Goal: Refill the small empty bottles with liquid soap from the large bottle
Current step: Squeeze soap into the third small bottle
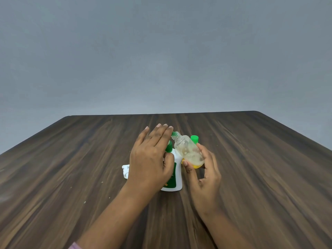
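Two hands in view. Beside my left hand (150, 159), on its left, a white object (125, 170) lies on the table (71, 159). Its fingers are straight, spread over the large bottle (177, 177), thumb against the white body. My right hand (206, 175) grips the small bottle (188, 150), tilted, with its mouth just beside my left fingertips. A green-capped bottle (194, 138) stands just beyond my right fingertips.

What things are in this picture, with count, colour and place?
table: one, dark brown wood, under everything.
wall: one, grey, behind the table.
large bottle: one, white, green label and cap, mid-table.
small bottle: one, clear, uncapped, tilted, in the right hand.
green cap: one, behind the small bottle.
white object: one, left of the large bottle, partly hidden.
left hand: one, fingers straight, over the large bottle.
right hand: one, grips the small bottle.
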`<state>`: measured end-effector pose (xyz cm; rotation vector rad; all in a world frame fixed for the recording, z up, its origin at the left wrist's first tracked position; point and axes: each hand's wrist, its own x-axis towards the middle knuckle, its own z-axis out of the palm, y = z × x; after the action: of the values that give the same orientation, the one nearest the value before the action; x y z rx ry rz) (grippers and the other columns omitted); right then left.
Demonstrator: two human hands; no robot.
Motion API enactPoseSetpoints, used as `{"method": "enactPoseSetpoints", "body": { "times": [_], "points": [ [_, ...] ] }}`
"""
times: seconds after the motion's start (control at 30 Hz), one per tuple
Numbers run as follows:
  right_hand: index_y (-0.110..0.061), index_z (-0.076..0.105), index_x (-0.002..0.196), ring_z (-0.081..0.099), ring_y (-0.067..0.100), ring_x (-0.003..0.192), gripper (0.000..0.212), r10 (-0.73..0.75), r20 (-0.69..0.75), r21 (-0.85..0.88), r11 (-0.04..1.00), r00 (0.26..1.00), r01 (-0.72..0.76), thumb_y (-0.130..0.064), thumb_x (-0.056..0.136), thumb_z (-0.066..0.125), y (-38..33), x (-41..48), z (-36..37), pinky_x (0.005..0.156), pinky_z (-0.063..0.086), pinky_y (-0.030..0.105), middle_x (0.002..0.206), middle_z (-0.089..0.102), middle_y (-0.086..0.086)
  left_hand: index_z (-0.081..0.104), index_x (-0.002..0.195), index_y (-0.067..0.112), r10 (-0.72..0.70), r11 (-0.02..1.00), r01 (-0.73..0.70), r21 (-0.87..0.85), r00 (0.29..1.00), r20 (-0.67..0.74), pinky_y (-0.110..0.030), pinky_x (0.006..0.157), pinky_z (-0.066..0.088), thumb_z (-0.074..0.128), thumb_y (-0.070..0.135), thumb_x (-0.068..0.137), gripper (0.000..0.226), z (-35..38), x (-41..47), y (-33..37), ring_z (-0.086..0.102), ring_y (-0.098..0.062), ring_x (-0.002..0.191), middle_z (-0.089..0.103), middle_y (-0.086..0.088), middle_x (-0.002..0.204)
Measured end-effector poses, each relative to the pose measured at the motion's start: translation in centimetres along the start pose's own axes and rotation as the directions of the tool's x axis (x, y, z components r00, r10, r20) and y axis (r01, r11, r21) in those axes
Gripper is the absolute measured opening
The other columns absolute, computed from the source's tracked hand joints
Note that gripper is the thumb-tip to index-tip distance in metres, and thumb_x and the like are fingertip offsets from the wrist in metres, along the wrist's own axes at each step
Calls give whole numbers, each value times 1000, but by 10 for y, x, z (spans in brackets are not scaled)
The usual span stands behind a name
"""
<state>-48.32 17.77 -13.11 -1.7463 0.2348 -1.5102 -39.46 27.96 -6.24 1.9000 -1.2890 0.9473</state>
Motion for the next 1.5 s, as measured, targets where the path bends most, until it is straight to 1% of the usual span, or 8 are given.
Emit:
{"method": "enactPoseSetpoints", "body": {
  "times": [0.17,0.33,0.43,0.57,0.73,1.1,1.3,1.5],
  "points": [
    [-3,55,126,57,4,106,43,-11,-15,-46,999,1000,10,-15,87,64,1,2,1,81,46,8,116,58,5,62,122,0,-30,998,29,-50,999,-20,-36,109,31,36,13,76,54,10,-2,-2,55,-26,121,63,-12,124],
    [-7,54,127,58,7,107,41,-7,-13,-50,999,1000,6,-16,88,63,3,0,1,83,49,13,117,58,3,59,125,0,-31,997,30,-69,1000,-6,-37,111,30,37,13,78,54,10,-7,-4,52,-25,124,61,-12,127],
    [-10,53,128,58,8,108,42,-15,-6,-30,999,1000,15,-25,90,62,2,0,2,83,50,15,118,58,2,59,125,0,-9,998,9,-57,1000,-5,-37,110,30,37,14,78,54,3,-3,-3,53,-25,124,61,-12,127],
    [-12,52,129,58,10,111,43,-11,-3,-2,1000,1000,11,-30,90,58,1,1,3,85,50,17,119,57,0,61,123,-1,2,1000,-2,-30,1000,-5,-31,109,30,38,16,78,54,-1,2,-1,56,-26,120,63,-13,124],
    [-7,53,127,57,7,109,45,-15,-4,-35,999,1000,15,-29,89,58,1,0,2,83,47,11,118,58,5,60,124,-1,-31,998,31,-53,999,-6,-34,109,31,37,12,78,53,8,-6,-4,54,-27,122,61,-15,127],
    [-8,54,127,58,7,109,43,-2,7,7,1000,1000,2,-28,89,59,0,-1,2,83,48,12,118,58,3,61,123,0,-12,999,12,-32,1000,-13,-36,109,35,37,15,78,53,-1,-1,1,56,-26,121,62,-13,125],
    [-3,55,127,58,8,107,42,-3,-7,-53,999,1000,3,-14,87,63,5,-2,0,82,46,11,116,58,5,63,120,0,-28,999,28,-45,1000,-9,-36,108,33,37,11,76,52,8,-5,-1,59,-29,117,65,-14,120],
    [-6,54,127,57,5,108,42,-13,-11,-33,999,1000,13,-23,90,63,2,-2,1,83,46,10,117,58,4,62,122,0,-20,999,18,-43,999,-30,-37,107,33,37,11,76,53,5,-5,2,57,-27,119,63,-14,123]
  ]
}}
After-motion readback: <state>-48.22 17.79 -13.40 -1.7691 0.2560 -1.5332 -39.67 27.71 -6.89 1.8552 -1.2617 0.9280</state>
